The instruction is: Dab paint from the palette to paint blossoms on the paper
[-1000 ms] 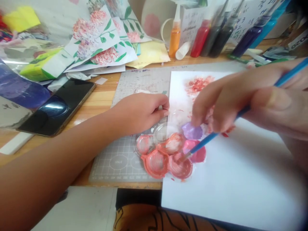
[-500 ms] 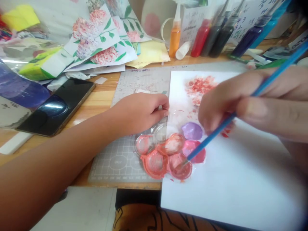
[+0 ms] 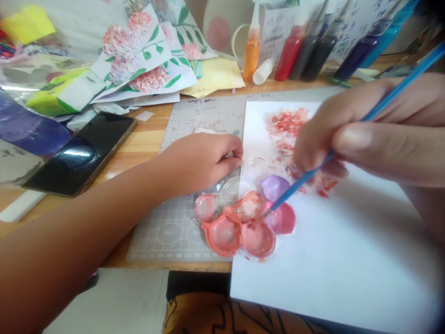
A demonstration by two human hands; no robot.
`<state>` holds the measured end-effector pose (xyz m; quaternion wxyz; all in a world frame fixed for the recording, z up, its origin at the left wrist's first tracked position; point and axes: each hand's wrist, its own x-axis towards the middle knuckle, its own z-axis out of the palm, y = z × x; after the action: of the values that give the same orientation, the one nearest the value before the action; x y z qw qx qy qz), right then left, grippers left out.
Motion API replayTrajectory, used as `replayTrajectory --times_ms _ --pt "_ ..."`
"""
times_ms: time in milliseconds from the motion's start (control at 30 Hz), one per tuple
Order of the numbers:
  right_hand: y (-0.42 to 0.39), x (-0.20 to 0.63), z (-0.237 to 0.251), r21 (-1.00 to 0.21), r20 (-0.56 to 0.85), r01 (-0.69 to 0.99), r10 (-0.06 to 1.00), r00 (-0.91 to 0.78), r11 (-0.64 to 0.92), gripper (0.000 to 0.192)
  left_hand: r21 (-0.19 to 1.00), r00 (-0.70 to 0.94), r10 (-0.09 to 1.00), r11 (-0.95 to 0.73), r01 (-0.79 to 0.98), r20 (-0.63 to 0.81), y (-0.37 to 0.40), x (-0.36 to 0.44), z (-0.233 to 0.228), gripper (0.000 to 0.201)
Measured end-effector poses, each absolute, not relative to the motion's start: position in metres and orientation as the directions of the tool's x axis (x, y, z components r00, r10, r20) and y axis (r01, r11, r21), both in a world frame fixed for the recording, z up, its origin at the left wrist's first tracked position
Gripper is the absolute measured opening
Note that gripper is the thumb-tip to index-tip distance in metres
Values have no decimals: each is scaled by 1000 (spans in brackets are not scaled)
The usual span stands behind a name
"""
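Note:
A slim blue paintbrush (image 3: 304, 180) is gripped in my right hand (image 3: 368, 134), its tip down at the rim between the palette's pink wells. The clear plastic paint palette (image 3: 225, 235) has round wells smeared with coral, pink and purple paint. It lies partly over the left edge of a white sheet of paper (image 3: 333, 260). My left hand (image 3: 212, 155) is closed at the palette's far side, thumb and fingers pinched by the paper's edge. Red-orange dabs form a painted flower (image 3: 287, 125) on the sheet, partly hidden behind my right hand.
Beneath the paper is a grey cutting mat (image 3: 170, 232). To the left lies a black phone (image 3: 81, 155). Painted flower sheets (image 3: 139, 60) and a yellow-green packet (image 3: 57, 95) are piled behind. Paint bottles (image 3: 287, 53) and a white cap (image 3: 263, 72) stand or lie at the back.
The brush tip has lifted from the lower pink well and shifted up towards the rim between wells. My right hand has moved slightly up. The left hand stays in place.

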<state>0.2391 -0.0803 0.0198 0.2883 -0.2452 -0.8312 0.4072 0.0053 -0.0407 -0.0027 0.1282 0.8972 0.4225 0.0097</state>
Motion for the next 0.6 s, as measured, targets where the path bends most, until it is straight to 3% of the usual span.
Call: replayTrajectory --times_ms 100,300,433,533,600 --pt "-81 238 20 -916 161 152 687 -708 370 53 258 638 762 -598 759 -113 -41 5 -2 28" --pt "-79 239 18 -795 263 214 641 -721 568 51 244 634 766 -598 763 -104 -41 6 -4 29" --pt "-80 241 19 -839 243 196 672 -700 507 50 244 633 766 -597 764 -107 -41 6 -3 28" --pt "-82 241 20 -797 318 163 633 -706 581 52 239 635 766 -602 762 -98 -41 6 -2 29" --pt "-86 239 21 -843 261 172 667 -698 510 57 244 637 763 -600 761 -108 -41 6 -2 29"
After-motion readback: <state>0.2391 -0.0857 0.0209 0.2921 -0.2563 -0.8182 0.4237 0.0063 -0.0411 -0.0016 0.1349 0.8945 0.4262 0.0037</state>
